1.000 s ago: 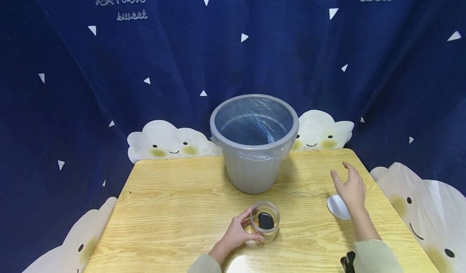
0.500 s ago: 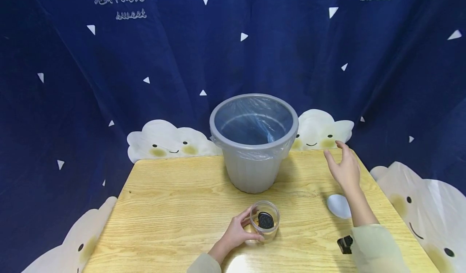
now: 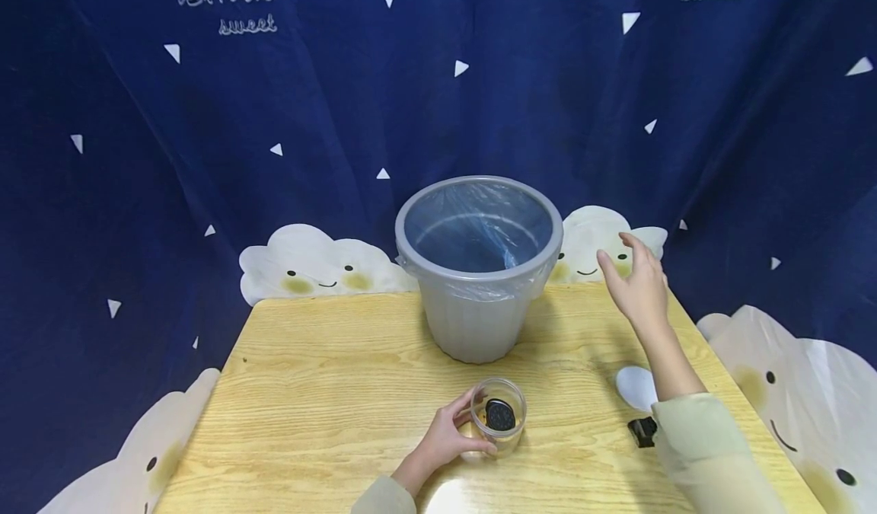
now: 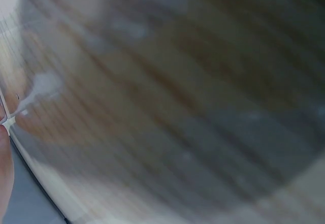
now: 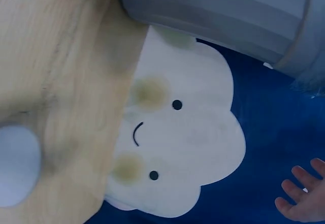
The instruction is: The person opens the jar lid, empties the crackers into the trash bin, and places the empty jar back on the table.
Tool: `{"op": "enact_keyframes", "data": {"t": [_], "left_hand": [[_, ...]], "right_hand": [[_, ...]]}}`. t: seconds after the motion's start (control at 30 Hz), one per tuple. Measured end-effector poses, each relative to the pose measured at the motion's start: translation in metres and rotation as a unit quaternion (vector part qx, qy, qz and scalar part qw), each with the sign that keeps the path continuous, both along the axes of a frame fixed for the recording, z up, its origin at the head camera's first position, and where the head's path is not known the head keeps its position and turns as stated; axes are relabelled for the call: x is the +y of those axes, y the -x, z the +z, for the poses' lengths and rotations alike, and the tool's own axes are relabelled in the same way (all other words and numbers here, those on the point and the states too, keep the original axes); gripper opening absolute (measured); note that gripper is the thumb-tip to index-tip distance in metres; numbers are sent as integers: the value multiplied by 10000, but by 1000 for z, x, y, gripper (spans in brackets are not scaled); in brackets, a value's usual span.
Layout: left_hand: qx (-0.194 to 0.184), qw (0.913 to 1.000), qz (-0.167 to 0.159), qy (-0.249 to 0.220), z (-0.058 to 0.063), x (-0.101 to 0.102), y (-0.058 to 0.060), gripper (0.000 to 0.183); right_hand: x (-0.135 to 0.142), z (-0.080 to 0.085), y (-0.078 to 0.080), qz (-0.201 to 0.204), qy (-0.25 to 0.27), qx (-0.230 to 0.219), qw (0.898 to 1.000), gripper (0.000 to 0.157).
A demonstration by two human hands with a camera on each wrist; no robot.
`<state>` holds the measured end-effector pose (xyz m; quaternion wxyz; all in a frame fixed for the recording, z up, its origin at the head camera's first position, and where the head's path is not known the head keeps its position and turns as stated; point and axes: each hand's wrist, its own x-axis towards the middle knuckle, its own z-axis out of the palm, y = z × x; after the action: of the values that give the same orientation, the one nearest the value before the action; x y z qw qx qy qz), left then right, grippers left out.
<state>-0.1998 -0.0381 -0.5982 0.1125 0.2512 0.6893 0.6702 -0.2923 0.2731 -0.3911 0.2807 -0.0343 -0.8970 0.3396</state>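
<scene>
A clear round jar stands near the front middle of the table, with a dark sandwich cookie inside it. Thumb and fingers of my left hand grip the jar from its left side. In the left wrist view the close surroundings are blurred, with a fingertip at the left edge. My right hand is raised in the air right of the bin, fingers spread and loosely bent, holding nothing. A white round lid lies on the table below the right forearm; the right wrist view shows this lid too.
A grey bin lined with a clear plastic bag stands at the back middle of the wooden table. Behind it hangs a dark blue curtain with cloud faces. A black wrist camera sits at the right sleeve.
My right hand has risen and moved forward and slightly left, away from the lid. The left hand and the jar have stayed in place.
</scene>
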Motion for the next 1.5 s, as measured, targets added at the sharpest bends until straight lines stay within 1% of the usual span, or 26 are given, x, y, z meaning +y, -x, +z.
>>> {"op": "enact_keyframes", "data": {"t": [0.13,0.27,0.4,0.6,0.73,0.97,1.13,1.3,1.5], "left_hand": [[50,10000,-12,14,-1,0,0,90],[128,9999,-20,-30,-1,0,0,90],[69,10000,-12,-21,1,0,-1,90],[-79,9999,24,110,4,0,-2,91],[-135,9998,28,108,5,0,-2,91],[-142,9999,26,85,5,0,-2,90],[-128,9999,20,91,5,0,-2,91],[-87,9999,32,119,4,0,-2,91],[-33,9999,28,115,1,-1,-1,91]], "right_hand": [[-6,10,2,82,-84,27,9999,56],[-13,20,5,94,-217,-45,9997,57],[-20,27,10,146,-348,-30,9993,58],[-30,34,20,251,-694,153,9972,56],[-36,38,26,336,-894,122,9954,57],[-45,42,36,394,-1091,-54,9932,59],[-49,45,42,431,-1202,-270,9914,60],[-53,52,49,490,-1459,-591,9863,63],[-59,63,57,559,-1750,-1030,9776,67]]}}
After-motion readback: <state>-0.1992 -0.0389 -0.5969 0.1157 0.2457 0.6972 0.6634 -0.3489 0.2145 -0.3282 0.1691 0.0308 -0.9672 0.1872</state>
